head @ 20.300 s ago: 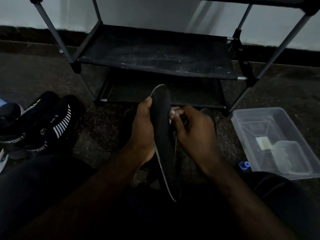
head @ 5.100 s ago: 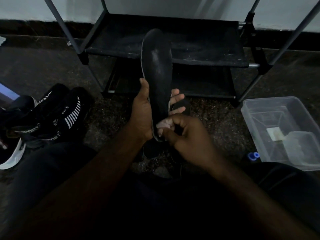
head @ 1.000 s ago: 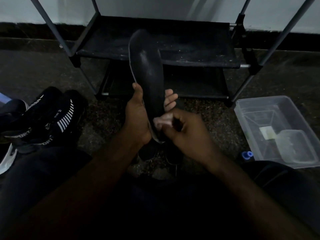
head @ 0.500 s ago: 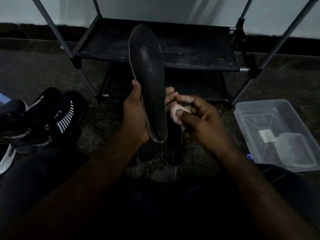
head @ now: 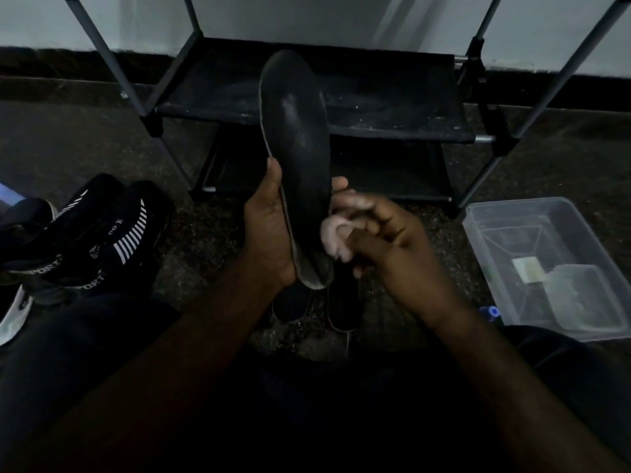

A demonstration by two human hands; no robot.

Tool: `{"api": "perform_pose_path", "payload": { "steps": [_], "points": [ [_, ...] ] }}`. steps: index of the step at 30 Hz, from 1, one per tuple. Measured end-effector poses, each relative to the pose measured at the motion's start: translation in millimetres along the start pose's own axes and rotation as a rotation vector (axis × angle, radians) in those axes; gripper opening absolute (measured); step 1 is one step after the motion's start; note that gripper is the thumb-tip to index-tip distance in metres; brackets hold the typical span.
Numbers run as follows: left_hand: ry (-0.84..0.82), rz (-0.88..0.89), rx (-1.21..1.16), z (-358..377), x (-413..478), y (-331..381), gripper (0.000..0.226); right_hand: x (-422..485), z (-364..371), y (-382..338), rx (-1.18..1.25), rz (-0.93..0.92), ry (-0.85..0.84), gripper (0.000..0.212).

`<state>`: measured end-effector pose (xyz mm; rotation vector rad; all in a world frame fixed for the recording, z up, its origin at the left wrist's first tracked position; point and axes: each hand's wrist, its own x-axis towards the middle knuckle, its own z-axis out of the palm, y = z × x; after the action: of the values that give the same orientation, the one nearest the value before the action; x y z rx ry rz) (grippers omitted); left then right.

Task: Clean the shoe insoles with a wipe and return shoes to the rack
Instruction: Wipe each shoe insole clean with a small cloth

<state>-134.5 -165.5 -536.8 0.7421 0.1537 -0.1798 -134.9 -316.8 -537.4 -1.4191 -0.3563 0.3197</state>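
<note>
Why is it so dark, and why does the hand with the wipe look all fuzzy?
Head view: dim light, so the legs go nearly black; the right hand and wipe are smeared by motion blur, while the insole and left hand look sharper; the wide lens makes the rack poles lean outward.

one long black foam insole (head: pixel 297 158). one crumpled pale wipe (head: pixel 336 240). two bare hands: left hand (head: pixel 269 230), right hand (head: pixel 389 244). two dark flat shoe-shaped pieces (head: pixel 343 302) on the floor; whether shoes or insoles cannot be told. one black metal-framed shoe rack (head: pixel 375 107), with two fabric shelves in view. two black knit shoes with white stripes (head: pixel 129 233), and beside them parts of two more: one dark shoe (head: pixel 27 216), one white-soled shoe (head: pixel 13 319). one clear plastic rectangular tub (head: pixel 512 203), holding one smaller clear container (head: pixel 587 295) and one pale square label (head: pixel 527 269). one small blue object (head: pixel 490 312).
</note>
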Motion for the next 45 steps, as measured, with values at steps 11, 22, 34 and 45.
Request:
{"api": "perform_pose_path", "payload": {
  "steps": [11,22,34,45],
  "points": [
    [0.011,0.056,-0.003,7,-5,-2,0.055,2,-2,6,-0.083,-0.060,0.084,0.040],
    [0.099,0.017,0.011,10,-6,-7,0.095,-2,6,18,-0.701,-0.216,0.212,0.031],
    [0.102,0.021,0.060,11,-5,-12,0.076,1,3,19,-0.695,-0.217,0.202,0.015],
    [0.126,0.034,0.081,8,-6,-12,0.078,1,4,17,-0.780,-0.223,0.180,0.010]
  ]
}}
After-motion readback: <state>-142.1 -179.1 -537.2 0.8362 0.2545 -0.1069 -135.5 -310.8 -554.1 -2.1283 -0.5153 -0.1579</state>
